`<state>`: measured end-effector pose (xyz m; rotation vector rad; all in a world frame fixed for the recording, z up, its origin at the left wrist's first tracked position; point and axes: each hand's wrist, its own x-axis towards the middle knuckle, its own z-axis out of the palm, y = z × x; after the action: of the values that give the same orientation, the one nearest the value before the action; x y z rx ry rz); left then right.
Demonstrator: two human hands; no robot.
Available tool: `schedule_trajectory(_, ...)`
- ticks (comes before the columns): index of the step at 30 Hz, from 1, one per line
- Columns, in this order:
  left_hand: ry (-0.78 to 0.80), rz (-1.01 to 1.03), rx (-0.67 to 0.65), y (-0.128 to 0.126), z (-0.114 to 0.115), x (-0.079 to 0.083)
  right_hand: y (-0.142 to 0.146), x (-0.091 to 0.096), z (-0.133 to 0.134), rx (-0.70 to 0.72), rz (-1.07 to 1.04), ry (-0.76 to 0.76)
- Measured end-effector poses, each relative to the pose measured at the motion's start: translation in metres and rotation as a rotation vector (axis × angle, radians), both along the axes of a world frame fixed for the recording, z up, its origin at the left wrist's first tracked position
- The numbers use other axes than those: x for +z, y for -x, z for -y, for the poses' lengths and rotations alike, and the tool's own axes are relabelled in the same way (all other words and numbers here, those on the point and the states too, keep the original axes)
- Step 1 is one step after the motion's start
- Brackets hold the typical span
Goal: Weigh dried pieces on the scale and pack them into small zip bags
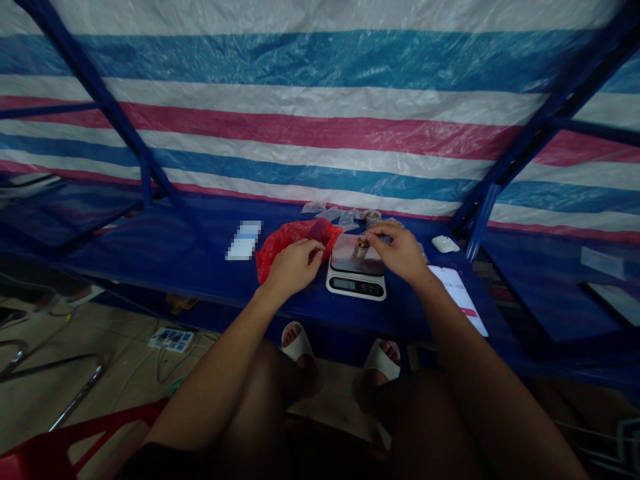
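A small white digital scale stands on the blue shelf in front of me. A little clear bag of brownish bits sits on its steel pan. My right hand hovers over the pan, fingers pinched together at the top of that bag. My left hand rests beside the scale, fingers curled at the edge of a red plastic bag; what it holds is too small to make out.
Several small clear bags lie behind the scale. A phone lies right of the scale, a white earbud case behind it. A striped tarp forms the back wall. A power strip lies on the floor.
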<state>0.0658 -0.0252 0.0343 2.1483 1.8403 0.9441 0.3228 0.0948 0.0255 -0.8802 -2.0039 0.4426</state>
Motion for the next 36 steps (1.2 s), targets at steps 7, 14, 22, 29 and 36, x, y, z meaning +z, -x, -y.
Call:
schedule_trajectory(7,-0.006,0.013,-0.014,0.000,-0.001,-0.002,0.001,-0.002,-0.002,-0.030,0.002,0.013)
schedule_trajectory(14,0.003,0.021,-0.014,-0.001,0.000,-0.001,0.002,-0.001,0.000,-0.022,0.000,0.041)
schedule_trajectory(22,0.005,0.011,-0.011,-0.001,0.001,-0.001,0.001,-0.004,0.003,-0.067,-0.047,0.089)
schedule_trajectory(29,0.006,0.010,-0.018,-0.004,0.003,0.001,-0.005,-0.013,0.006,0.008,-0.055,0.175)
schedule_trajectory(36,0.007,0.000,-0.027,-0.004,0.004,-0.001,-0.003,-0.017,0.010,0.033,0.037,0.128)
